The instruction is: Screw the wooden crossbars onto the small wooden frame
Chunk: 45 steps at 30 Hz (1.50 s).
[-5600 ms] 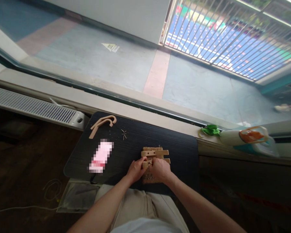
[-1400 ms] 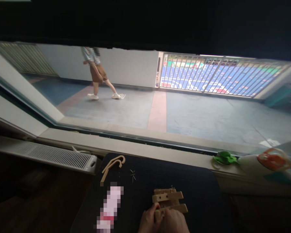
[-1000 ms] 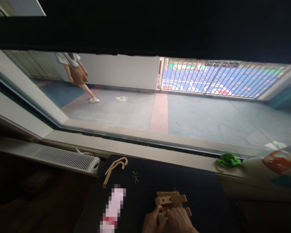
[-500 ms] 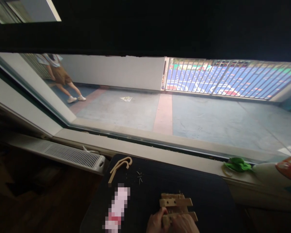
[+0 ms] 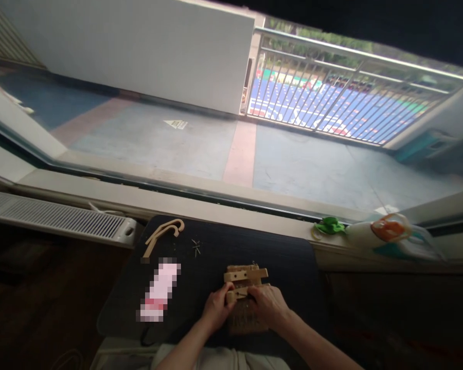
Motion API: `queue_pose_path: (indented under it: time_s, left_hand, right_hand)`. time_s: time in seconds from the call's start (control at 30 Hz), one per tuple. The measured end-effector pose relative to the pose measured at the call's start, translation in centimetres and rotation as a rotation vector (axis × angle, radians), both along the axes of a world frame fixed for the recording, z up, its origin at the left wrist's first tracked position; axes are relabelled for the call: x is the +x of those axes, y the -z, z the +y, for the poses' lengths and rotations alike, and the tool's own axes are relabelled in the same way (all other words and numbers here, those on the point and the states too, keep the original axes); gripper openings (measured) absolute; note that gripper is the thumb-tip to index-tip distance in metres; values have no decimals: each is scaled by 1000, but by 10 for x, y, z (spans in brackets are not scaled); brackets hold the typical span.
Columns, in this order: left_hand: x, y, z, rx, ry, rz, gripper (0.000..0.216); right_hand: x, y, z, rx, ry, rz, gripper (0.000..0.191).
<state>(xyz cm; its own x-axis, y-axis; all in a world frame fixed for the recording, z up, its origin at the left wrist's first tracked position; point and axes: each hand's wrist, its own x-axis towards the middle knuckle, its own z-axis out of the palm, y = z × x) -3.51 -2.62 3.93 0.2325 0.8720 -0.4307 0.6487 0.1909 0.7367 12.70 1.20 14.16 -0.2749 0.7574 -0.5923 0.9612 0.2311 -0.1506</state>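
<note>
A small wooden assembly [image 5: 245, 275] of light strips on a board lies on the dark tabletop [image 5: 285, 257]. My left hand [image 5: 216, 308] is closed around the near strip's left end. My right hand [image 5: 268, 304] is closed over the same strip from the right, fingers pinched on it. Both hands sit at the near edge of the assembly, and the board's lower part shows between my wrists.
Curved wooden pieces [image 5: 162, 233] and a few tiny pins [image 5: 196, 246] lie at the table's far left. A pink blurred object [image 5: 159, 291] rests left of my hands. On the window sill stand a green item [image 5: 329, 225] and a white bottle [image 5: 381, 234]. A radiator grille [image 5: 57, 218] runs left.
My view has dropped back down to the table, so my forearms show again. The person walking outside has gone out of view. Both hands stay on the wooden assembly.
</note>
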Motion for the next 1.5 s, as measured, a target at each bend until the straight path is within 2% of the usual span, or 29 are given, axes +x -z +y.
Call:
queue_pose_path:
  time_s: [0.43,0.7,0.8,0.97,1.07,1.27,1.33,1.4,1.5]
  left_hand:
    - [0,-2,0,-7,-3,13,27]
    - [0,-6,0,-6,6,0,23]
    - [0,-3,-1,2,-9,-13,22]
    - [1,0,-2,11,-28,-7,22]
    - [1,-1,-2,12,-29,-9,22]
    - [1,-1,-4,40,-35,-24,21]
    - [1,-1,-4,46,-47,-43,24]
    - [1,-3,-4,32,-53,-43,24]
    - [1,-8,-3,-4,-46,-20,21]
  right_hand:
    - [-14,-5,5,20,-87,-26,25]
    - [-35,-3,12,-60,-331,-43,26]
    - [-39,2,6,-51,-240,-42,26]
    - [-30,14,2,4,111,-68,27]
    - [-27,17,4,-28,172,-86,28]
    - [-35,-9,13,8,-50,-70,30]
    - [-40,-15,16,-19,-161,-84,24]
    - [-44,-14,16,-65,-295,-118,18]
    - [-49,-5,12,-63,-440,-104,22]
